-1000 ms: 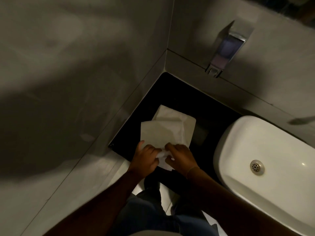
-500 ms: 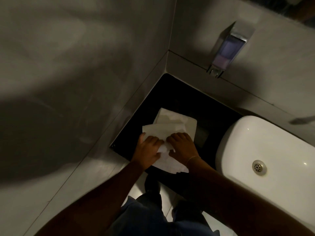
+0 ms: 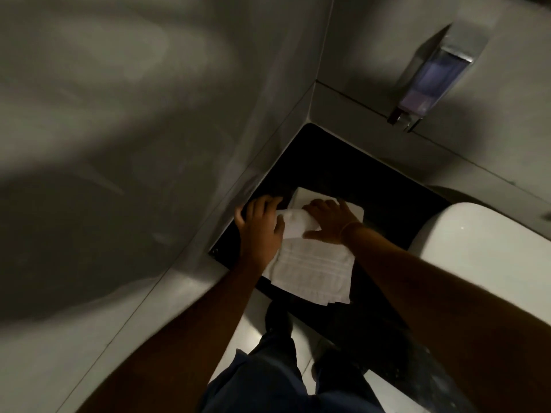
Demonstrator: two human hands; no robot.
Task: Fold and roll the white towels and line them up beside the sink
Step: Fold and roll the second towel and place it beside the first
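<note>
Fingers (image 3: 320, 204) flat on white towel (image 3: 313, 269), countertop (image 3: 387, 189)

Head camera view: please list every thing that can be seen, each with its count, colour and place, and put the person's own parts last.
white towel: one, white with woven stripes, on the black counter, near edge hanging over the front
black counter: one, black, in the corner between the two walls, left of the sink
sink: one, white, right side, partly out of view
soap dispenser: one, metal and clear with purple liquid, on the back wall, top right
walls: two, grey, meeting at the corner
floor: light tiles, below the counter
left hand: one, on the towel's left part
right hand: one, pressing flat on the towel's far part
legs: dark blue trousers, bottom centre
</note>
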